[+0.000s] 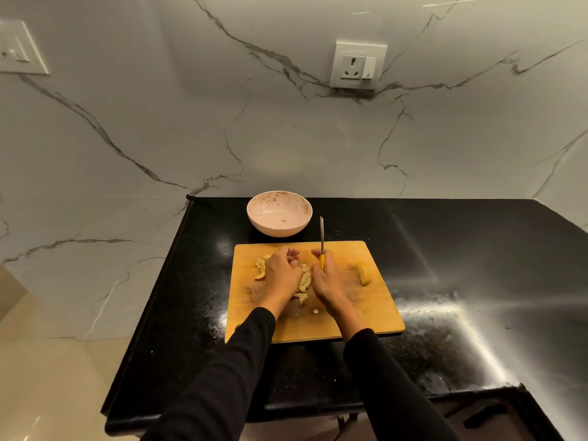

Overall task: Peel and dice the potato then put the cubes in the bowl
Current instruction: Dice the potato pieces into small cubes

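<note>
Head view, left to right: left hand (281,270) curled over potato strips (261,269) on cutting board (375,316), contents of grasp not discernible; cubes (304,283) between hands. Right hand (327,278) clenched on knife (322,240), blade toward 12 o'clock. Uncut wedge (364,273) at 3 o'clock of knife, nearer right hand; bowl (279,213) at 12 o'clock of left hand, holding no cubes.

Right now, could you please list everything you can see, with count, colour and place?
bowl: one, pale pink, on the counter behind the board.
cutting board: one, light wood, on the counter.
potato pieces: several, pale yellow, mid-board between the hands.
potato chunk: one, yellow, right part of the board.
counter: one, black.
wall sockets: two, white, on the marble wall.
knife: one, yellow handle, blade pointing away.
left hand: over the pieces, fingers curled.
right hand: grips the knife.
</note>
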